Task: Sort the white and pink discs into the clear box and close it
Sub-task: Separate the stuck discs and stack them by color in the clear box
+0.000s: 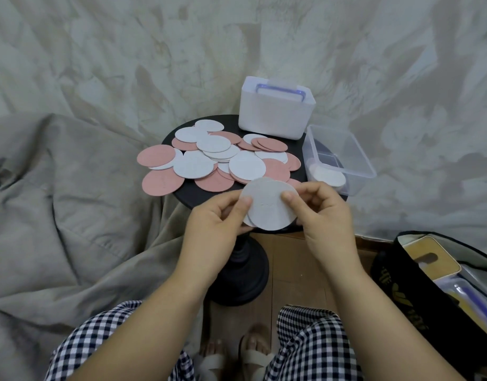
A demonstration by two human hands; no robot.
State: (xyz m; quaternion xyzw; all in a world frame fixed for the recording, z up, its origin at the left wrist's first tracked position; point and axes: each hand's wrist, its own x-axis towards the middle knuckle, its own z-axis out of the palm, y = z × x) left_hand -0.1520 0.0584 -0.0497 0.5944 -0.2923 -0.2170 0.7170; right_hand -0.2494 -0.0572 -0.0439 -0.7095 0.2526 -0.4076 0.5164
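Discs (217,158), white and pink, are lying in a loose overlapping heap across the round black table (194,198) in front of me, with a few pink ones hanging over its left edge. I am holding a small stack (270,207) of white ones between both hands, just above the near edge of the table. My left hand (217,224) is pinching the stack's left side, thumb on the face toward me and fingers behind. My right hand (324,213) is gripping the right side the same way, thumb pressing on the front. The stack is sitting slightly offset, one disc peeking out at the lower left. The box (367,171), clear and open at the top, is standing at the table's right edge, just beyond my right hand, and some white discs (329,176) are lying in its near corner. Next to it, at the far side of the table, a white case (275,116) with a purple handle is sitting closed. Crumpled pale cloth (72,188) is surrounding the table on the left and behind. Below, I am seeing the table's pedestal (242,279) on a wooden floor (289,259), my checked trousers (311,342), my sandals (254,356), and a black bag (401,292) gaping open at the right.
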